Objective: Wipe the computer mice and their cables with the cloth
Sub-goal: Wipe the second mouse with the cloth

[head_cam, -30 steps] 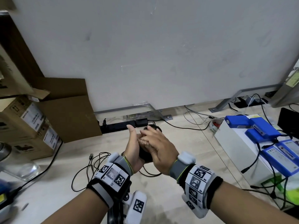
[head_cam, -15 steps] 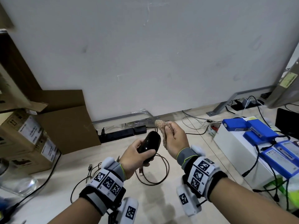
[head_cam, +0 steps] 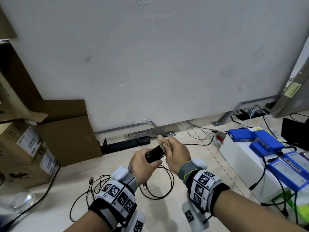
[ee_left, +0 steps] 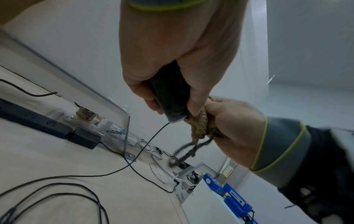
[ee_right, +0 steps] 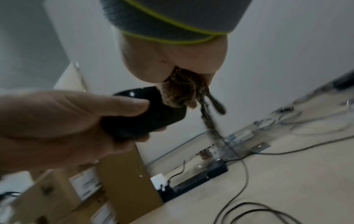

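Black mouse [head_cam: 154,155] gripped by left hand [head_cam: 143,166], right hand [head_cam: 177,156] pressing cloth [head_cam: 163,142] against it.

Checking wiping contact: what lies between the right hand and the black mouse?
The bunched brown cloth, gripped by the right hand, presses on the black mouse; the right wrist view shows it best.

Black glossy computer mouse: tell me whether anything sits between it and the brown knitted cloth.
Nothing visible does. The left hand grips the black glossy computer mouse in the air, and the brown knitted cloth, bunched in the right hand, already presses against the mouse's far end.
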A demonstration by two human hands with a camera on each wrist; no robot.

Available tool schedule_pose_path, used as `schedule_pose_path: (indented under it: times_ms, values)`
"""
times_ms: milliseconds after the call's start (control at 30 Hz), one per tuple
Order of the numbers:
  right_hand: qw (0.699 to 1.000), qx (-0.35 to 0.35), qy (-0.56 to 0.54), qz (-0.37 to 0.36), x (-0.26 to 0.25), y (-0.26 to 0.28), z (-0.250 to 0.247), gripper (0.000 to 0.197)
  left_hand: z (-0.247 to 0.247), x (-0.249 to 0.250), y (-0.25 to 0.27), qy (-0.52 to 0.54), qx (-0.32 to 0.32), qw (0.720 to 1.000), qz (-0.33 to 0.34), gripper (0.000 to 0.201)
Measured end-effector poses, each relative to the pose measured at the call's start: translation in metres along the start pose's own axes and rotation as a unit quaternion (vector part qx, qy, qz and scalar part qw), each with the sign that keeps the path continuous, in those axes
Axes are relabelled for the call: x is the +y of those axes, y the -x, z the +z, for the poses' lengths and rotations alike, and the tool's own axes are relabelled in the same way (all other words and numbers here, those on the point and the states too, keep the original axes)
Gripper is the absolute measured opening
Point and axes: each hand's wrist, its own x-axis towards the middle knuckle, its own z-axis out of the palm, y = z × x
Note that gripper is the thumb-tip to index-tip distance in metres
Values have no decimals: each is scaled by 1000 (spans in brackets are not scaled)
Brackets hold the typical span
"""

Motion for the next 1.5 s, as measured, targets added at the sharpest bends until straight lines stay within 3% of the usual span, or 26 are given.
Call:
schedule_pose_path:
  times_ms: [100,167,233,300,367,500,600,667,767,833,1000,1067,1200,1367,1500]
  values:
    - [988,-52,-21,-143,-30,23,8,31,0,2,-3,-8,4,1000,18,27]
    - [979,-73,-17,-192,-29,23,5,40,-2,0,-2,15,4,1000,16,23]
    - [986,-59,3,-155,-13,10,1,38,-5,-2,-1,35,-1,999,9,25]
    - [999,-11,-32,-13,-1,0,-2,19,-6,-3,2,55,-15,998,-12,26]
    - [987,23,-119,107,5,-5,4,14,-8,-4,5,116,-33,991,-51,26]
    - [976,62,-180,104,-9,-4,-2,13,-10,-6,10,382,-84,910,-136,40]
    - [968,109,-212,80,-16,-10,-11,12,-17,-8,11,465,-109,865,-154,43]
    - [960,113,-250,66,-22,-6,-8,11,-18,-7,11,481,-113,856,-152,44]
    - [989,58,-101,-89,-23,9,4,19,-15,-2,9,477,-104,862,-138,36]
    - [986,36,-30,-160,-17,11,7,25,-15,1,9,462,-100,872,-125,30]
    - [994,65,-81,-31,-16,-4,-12,14,-13,-3,16,420,-107,892,-131,34]
    - [991,69,-73,-84,-27,0,-15,18,-13,0,14,396,-108,903,-123,34]
    - [953,-12,30,-301,-13,8,-16,24,-17,3,11,376,-110,914,-107,26]
    - [967,41,35,-249,-2,-3,-28,24,-21,-1,13,383,-93,912,-113,28]
    - [959,8,32,-283,-22,14,-18,28,-22,4,14,359,-91,926,-75,30]
